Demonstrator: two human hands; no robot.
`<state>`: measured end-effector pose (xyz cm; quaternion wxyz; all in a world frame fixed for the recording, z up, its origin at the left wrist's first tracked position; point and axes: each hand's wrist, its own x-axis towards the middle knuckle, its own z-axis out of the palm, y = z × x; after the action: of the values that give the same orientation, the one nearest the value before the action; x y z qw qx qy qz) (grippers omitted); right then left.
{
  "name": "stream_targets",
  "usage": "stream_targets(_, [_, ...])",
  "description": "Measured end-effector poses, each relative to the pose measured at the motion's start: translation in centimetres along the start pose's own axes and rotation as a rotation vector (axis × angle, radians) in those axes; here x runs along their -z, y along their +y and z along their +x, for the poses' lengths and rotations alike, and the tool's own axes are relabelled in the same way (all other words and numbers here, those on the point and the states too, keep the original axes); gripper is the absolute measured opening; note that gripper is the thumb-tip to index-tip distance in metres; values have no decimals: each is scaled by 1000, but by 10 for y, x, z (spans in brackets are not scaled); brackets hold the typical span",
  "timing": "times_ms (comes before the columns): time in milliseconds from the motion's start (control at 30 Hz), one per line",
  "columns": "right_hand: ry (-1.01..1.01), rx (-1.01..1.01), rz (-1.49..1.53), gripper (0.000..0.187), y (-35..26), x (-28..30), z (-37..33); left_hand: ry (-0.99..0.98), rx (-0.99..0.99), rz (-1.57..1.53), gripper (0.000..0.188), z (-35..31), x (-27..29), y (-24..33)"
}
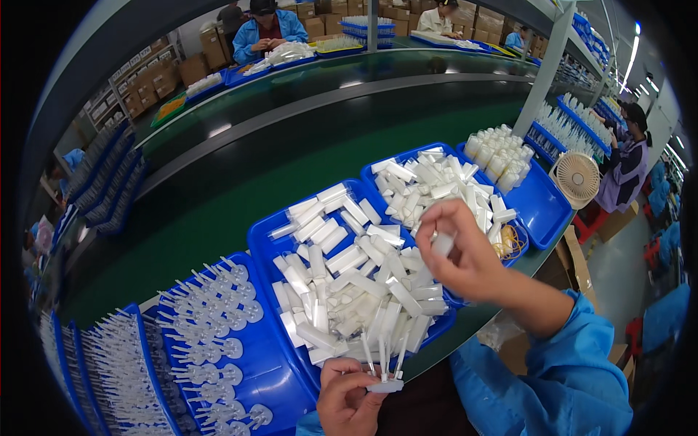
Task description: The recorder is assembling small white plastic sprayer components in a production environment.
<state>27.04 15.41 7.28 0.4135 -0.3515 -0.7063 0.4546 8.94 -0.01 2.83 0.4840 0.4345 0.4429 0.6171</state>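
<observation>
My left hand (343, 401) is closed round a pale plastic base with several thin upright prongs (385, 384), near the front edge of a blue tray. That tray is heaped with white oblong plastic pieces (363, 291). Raised above its right side, my right hand (469, 258) has its fingers curled round a small white plastic piece (442, 244), partly hidden by them. Behind the right hand, a second blue tray carries smaller white pieces (429, 178) and tan rubber bands (511, 241). To the left, similar pronged pieces (211, 312) lie in rows on another blue tray (275, 374).
A green conveyor belt (211, 189) runs behind the trays. White cylindrical containers (500, 154) stand at the right, near a beige fan (576, 179) and a grey post (544, 73). Stacked trays (123, 363) fill the far left. Other people (269, 33) sit across the belt and at right.
</observation>
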Motion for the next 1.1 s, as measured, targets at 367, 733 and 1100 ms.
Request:
stream_targets(367, [-205, -424, 853, 43, 3, -14, -31, -150, -4, -22, 13, 5, -5, -1])
stream_targets(733, [-287, -492, 1027, 39, 10, -8, -34, -193, 132, -214, 13, 6, 0, -9])
stream_targets(1100, [-470, -205, -66, 22, -18, 12, -29, -249, 81, 3, 8, 5, 5, -6])
